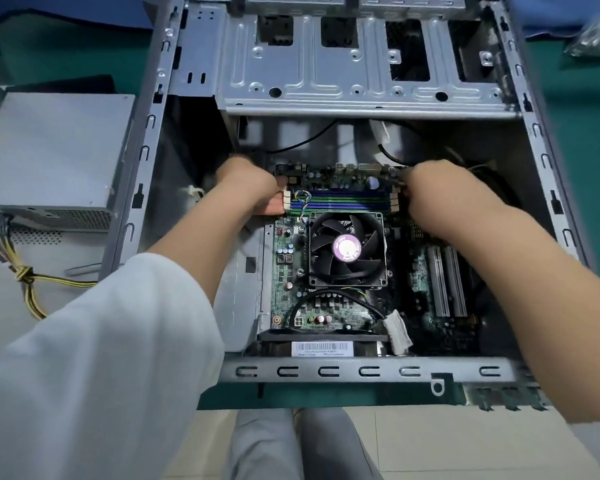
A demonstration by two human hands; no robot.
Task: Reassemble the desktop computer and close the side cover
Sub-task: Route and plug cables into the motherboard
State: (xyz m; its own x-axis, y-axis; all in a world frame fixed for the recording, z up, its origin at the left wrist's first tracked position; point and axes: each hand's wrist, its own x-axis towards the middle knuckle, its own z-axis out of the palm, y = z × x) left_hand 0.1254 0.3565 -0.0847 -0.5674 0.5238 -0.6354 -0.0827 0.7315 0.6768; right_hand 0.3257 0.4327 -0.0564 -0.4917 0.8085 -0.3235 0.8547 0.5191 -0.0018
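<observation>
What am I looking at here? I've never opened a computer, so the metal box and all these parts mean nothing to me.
This is one picture from a camera on a person's head, looking down at their own arms. The metal box is a desktop case lying on its side with the cover off. Inside lies the green motherboard with a round black fan on it. Above the fan run the blue and green memory slots. The left hand and right hand sit at the two ends of those slots; whether either holds anything cannot be seen. Left of the case, on the green table, stands a grey power supply with yellow and black cables.
</observation>
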